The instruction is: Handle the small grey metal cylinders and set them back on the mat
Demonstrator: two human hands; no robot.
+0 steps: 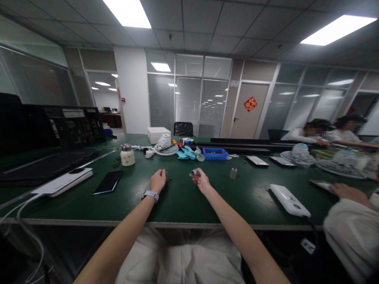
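Note:
In my right hand (202,181), the fingers are closed around a small grey metal cylinder (194,172), possibly a small motor, held tilted just above the green table. A similar grey cylinder (233,173) stands upright on the tabletop to the right of it. My left hand (158,181), with a watch (151,195) on its wrist, is closed, fingertips pressed together; whatever they may hold is too small to make out. Close to its right side lies a tiny dark piece (169,179). The two hands are apart, both over the table's near middle.
A dark phone (108,182), a white device (66,181) with cables and a jar (127,156) stand left. A blue basket (215,154), blue fan blades (188,153) and a white fan grille (166,149) lie ahead. A white power strip (288,200) and a co-worker's hand (349,193) are right.

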